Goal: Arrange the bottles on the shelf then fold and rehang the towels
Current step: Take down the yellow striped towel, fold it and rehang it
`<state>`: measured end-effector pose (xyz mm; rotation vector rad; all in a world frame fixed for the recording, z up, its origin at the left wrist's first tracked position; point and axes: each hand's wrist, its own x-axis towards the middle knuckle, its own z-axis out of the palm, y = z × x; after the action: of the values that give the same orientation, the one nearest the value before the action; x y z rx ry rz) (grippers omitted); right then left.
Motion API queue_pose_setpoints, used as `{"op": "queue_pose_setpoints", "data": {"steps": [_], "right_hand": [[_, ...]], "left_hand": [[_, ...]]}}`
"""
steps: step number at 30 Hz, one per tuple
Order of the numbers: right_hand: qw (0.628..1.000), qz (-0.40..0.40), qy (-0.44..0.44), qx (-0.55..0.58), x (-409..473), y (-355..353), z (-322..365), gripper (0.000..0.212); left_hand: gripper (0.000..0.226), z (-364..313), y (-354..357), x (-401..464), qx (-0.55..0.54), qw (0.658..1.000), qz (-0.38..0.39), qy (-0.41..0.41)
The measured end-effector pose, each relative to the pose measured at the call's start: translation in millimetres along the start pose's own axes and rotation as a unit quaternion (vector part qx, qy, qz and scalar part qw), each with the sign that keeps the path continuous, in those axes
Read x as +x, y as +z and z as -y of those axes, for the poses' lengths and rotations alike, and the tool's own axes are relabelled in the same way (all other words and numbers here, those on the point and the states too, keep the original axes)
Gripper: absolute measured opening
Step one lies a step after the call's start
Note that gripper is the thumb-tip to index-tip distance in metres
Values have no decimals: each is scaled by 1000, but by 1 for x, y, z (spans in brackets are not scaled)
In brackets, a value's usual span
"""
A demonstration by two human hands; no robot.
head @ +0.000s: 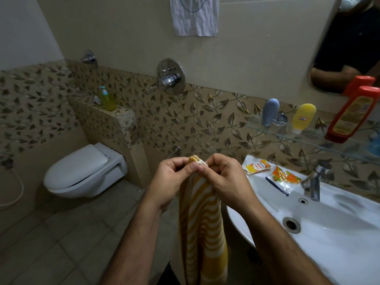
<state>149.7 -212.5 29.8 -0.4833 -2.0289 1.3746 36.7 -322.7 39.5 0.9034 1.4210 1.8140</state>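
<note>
A: Where is the towel [202, 221] sitting right now?

B: It is hanging straight down in front of the person, just beside the left rim of the sink [337, 239]. Its yellow and white stripes are running down out of view at the bottom.

A: And the hands?

B: The left hand [172, 177] and the right hand [226, 179] are meeting at the top edge, fingers pinched shut on the towel's corners, which are being pressed together.

A: So which step is this?

B: I am judging it as the folding step. The grey bottle [269, 112], yellow bottle [303, 117] and red bottle [352, 116] are already standing in a row on the glass shelf [308, 135].

A: What is the next move asking for?

B: Probably keeping the corners matched while halving the hanging length, then finding a rail. No rail is showing here, so I cannot say where.
</note>
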Motion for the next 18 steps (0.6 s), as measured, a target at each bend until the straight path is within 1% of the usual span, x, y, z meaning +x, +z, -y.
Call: {"op": "queue_pose_setpoints", "data": {"steps": [2,3,5,6,8,9,10,13,16,18], "right_hand": [[1000,13,1,10,-1,1,2,22],[999,31,7,28,0,1,1,18],[989,100,50,97,1,-4,-3,12],[976,148,91,133,1,-8,-6,19],[937,245,174,176,-1,-16,-13,33],[925,273,190,183,-2,-19,-16,34],[922,281,192,183,-3,-21,-18,30],[934,251,184,173,-5,-24,-20,14],[935,257,195,151,-9,-26,-22,15],[933,271,207,116,-12,-25,-27,22]], "left_hand": [[22,-1,0,1,8,1000,-10,12],[21,-2,-1,3,20,999,-16,22],[20,-7,-5,7,69,996,-24,49],[18,-11,-7,8,103,993,-19,63],[16,-19,-11,11,173,981,15,87],[14,-22,-13,12,198,975,34,95],[11,-24,-15,14,216,970,46,103],[4,-26,-19,18,262,955,48,134],[4,-29,-21,20,299,942,43,147],[5,-32,-20,21,314,936,42,152]]}}
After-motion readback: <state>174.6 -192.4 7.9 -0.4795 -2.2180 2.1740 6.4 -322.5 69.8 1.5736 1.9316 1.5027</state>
